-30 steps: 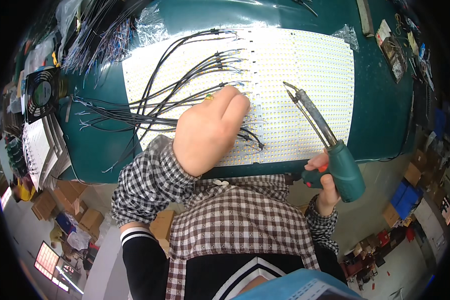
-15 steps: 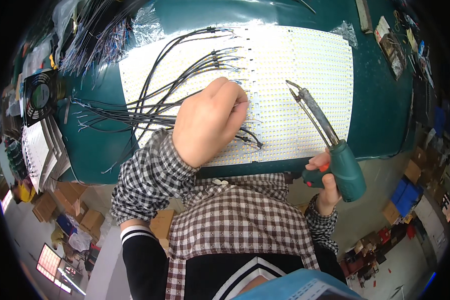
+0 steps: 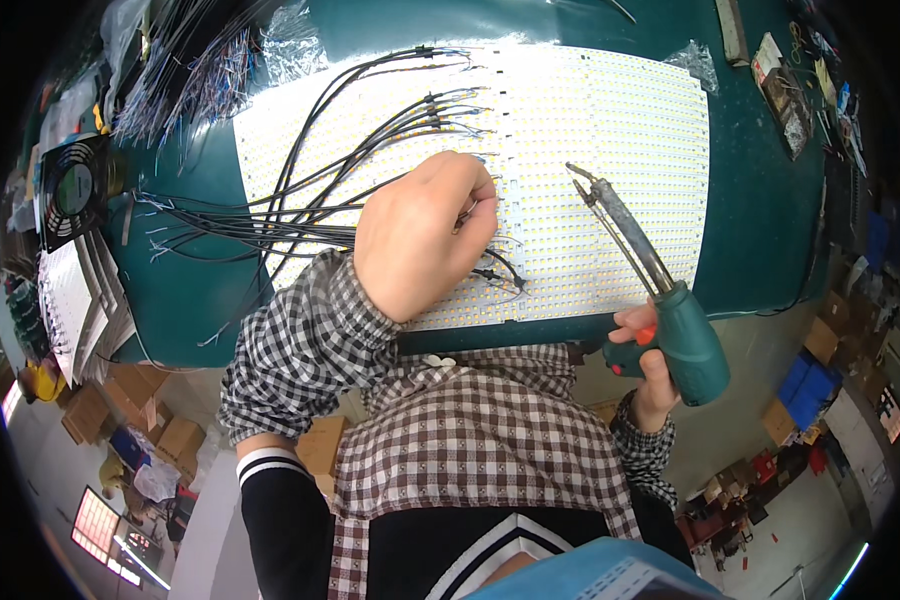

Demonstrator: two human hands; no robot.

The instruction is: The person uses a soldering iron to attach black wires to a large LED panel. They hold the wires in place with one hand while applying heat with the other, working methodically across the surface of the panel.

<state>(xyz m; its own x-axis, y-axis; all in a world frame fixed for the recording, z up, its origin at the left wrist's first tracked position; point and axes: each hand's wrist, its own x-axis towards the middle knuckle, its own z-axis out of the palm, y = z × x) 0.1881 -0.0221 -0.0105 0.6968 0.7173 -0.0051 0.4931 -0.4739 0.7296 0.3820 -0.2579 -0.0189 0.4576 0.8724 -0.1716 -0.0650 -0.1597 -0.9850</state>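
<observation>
My left hand [image 3: 425, 232] is closed in a pinch over the white LED board [image 3: 610, 110], with a black cable running in under it. The pinched fingertips hide that cable's end. Several other black cables [image 3: 355, 165] lie across the board's left half, their thin bared wires at the row of pads along the middle seam. A green soldering gun [image 3: 695, 345] with a red trigger is in my right hand [image 3: 653, 385], below the board's right part. Its long metal tip points up and left, over the board and apart from the left hand.
The green table [image 3: 760, 200] carries a bundle of loose wires [image 3: 195, 95] and a small black fan [image 3: 73, 192] at left. Sheets of paper [image 3: 85, 305] hang by its left edge. A worn box [image 3: 782, 95] and clear plastic film [image 3: 692, 65] lie at right.
My left hand has shifted slightly right, still pinched. The soldering gun's tip has moved a little to the left.
</observation>
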